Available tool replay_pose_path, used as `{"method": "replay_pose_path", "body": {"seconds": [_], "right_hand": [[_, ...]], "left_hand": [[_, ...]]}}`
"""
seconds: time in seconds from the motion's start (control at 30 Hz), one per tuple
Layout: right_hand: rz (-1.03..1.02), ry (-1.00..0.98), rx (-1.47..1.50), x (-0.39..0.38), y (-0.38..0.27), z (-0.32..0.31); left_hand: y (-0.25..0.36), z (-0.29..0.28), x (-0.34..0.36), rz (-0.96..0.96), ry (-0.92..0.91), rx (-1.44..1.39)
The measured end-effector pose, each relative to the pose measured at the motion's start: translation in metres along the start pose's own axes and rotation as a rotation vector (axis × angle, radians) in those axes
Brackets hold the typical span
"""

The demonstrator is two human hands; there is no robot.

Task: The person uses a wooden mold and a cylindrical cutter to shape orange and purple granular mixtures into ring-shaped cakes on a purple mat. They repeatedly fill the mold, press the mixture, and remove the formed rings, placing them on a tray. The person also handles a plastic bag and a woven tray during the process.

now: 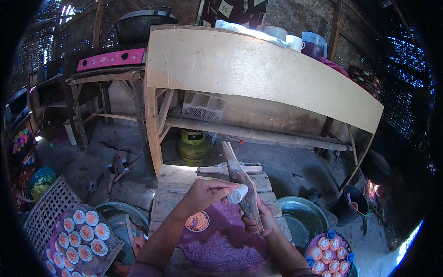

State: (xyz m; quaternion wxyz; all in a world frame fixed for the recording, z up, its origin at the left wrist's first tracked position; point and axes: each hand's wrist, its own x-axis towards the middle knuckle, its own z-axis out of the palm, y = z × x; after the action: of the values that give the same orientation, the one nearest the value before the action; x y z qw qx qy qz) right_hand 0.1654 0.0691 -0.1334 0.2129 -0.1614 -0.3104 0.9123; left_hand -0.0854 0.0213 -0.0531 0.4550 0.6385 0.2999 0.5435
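Observation:
My left hand (210, 194) pinches a short white cylinder (237, 194) against a long, worn wooden tool (235, 168), which my right hand (260, 212) grips upright at its lower part. Behind it, another wooden piece (207, 171) lies crosswise on a low plank bench (175, 184). A purple cloth (217, 242) covers the near part of the bench. Beside my left forearm, a bowl of orange shreds (197, 222) is partly hidden.
At left are a board of round orange-and-white pieces (85, 235) and a basin (117, 210). At right are another basin (304, 212), a tray of similar pieces (330, 254) and a dark bucket (346, 205). A pale wooden counter (263, 69) and green gas cylinder (191, 145) stand ahead.

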Motion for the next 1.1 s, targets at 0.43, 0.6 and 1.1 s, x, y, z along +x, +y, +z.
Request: {"method": "replay_pose_path", "body": {"seconds": [0.43, 0.6, 1.1], "right_hand": [[-0.08, 0.036, -0.133, -0.002, 0.0, -0.002], [-0.203, 0.23, -0.441, -0.005, 0.001, 0.011], [-0.302, 0.002, -1.967, -0.023, -0.008, 0.094]], "left_hand": [[-0.001, -0.027, -0.001, -0.076, 0.262, -0.013], [0.013, -0.029, -0.002, 0.139, 0.439, 0.306], [-0.059, 0.021, -0.15, -0.175, -0.361, 0.374]]}}
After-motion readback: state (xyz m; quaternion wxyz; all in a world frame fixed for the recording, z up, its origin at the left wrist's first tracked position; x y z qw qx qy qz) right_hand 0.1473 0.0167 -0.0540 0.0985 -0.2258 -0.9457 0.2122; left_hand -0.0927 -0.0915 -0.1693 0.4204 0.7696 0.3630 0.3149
